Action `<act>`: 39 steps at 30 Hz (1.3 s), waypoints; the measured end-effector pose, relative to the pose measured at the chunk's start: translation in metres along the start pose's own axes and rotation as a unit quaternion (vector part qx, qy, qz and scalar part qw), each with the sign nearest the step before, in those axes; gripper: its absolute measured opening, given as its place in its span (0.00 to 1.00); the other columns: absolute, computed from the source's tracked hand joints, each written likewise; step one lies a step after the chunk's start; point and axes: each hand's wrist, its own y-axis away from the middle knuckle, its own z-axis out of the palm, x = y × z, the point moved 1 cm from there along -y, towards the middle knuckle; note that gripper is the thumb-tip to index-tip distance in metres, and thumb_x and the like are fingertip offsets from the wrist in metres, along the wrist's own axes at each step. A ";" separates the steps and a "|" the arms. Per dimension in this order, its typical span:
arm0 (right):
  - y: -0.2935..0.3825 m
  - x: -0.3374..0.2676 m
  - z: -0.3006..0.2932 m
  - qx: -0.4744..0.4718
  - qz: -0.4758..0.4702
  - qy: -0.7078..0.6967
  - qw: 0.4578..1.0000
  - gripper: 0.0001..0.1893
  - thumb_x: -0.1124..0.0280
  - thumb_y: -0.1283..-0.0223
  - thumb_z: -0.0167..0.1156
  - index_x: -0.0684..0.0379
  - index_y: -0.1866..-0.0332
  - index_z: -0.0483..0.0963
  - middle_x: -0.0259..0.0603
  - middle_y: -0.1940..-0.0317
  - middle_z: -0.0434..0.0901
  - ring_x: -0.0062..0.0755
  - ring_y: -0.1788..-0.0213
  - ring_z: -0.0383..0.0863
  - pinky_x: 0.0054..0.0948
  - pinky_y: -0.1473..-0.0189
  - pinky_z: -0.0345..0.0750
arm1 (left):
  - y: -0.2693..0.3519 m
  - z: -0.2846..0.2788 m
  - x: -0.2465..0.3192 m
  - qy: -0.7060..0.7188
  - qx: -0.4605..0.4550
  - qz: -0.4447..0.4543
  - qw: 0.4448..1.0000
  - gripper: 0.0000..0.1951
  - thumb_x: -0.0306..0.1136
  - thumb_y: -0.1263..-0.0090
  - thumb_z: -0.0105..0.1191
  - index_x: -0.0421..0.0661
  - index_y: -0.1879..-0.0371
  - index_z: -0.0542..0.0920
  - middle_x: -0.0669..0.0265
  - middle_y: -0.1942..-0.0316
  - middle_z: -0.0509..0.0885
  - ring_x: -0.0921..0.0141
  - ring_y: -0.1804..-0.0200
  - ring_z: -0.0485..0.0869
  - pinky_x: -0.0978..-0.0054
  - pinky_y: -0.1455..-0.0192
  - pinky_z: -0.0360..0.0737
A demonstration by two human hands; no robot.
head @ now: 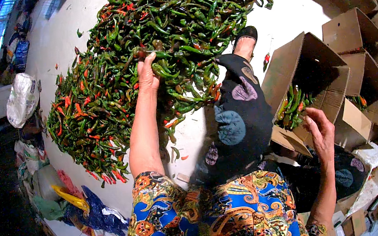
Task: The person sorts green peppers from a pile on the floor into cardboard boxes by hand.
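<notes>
In the head view my left hand reaches into a wide heap of green and red chili peppers. A dark reddish-brown chili pepper appears pinched at its thumb; the other fingers are mostly hidden. My right hand hangs by the mouth of an open cardboard box, fingers loosely curled and apart, with nothing seen in them. Inside that box lies a small batch of green, yellowish and red chili peppers, just left of my right fingertips.
More open cardboard boxes line the right side, one holding a few peppers. My leg in dark patterned trousers lies between heap and box. Plastic bags lie lower left; a white sack stands farther up. Stray peppers dot the pale floor.
</notes>
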 end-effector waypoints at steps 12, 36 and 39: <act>-0.023 -0.042 -0.009 -0.079 0.006 -0.384 0.920 0.26 0.57 0.38 0.57 0.64 0.41 0.66 0.45 0.48 0.75 0.29 0.50 0.76 0.27 0.46 0.72 | 0.139 0.249 0.096 -0.076 -0.296 -0.040 0.951 0.23 0.38 0.42 0.57 0.43 0.47 0.73 0.68 0.61 0.80 0.75 0.63 0.80 0.77 0.60 0.79; -0.042 0.009 -0.017 0.027 0.015 -0.700 0.714 0.13 0.71 0.52 0.66 0.62 0.59 0.77 0.36 0.65 0.81 0.27 0.63 0.81 0.29 0.59 0.81 | 0.200 0.377 -0.044 -0.512 -0.543 0.295 0.597 0.43 0.54 0.54 0.68 0.36 0.43 0.69 0.48 0.49 0.74 0.53 0.45 0.73 0.65 0.39 0.68; -0.049 0.020 -0.024 0.052 0.038 -0.676 0.734 0.14 0.71 0.53 0.66 0.63 0.61 0.76 0.39 0.67 0.81 0.29 0.65 0.82 0.28 0.61 0.81 | 0.195 0.380 -0.054 -0.462 -0.579 0.149 0.655 0.44 0.51 0.55 0.70 0.36 0.42 0.69 0.50 0.52 0.78 0.60 0.50 0.78 0.68 0.46 0.74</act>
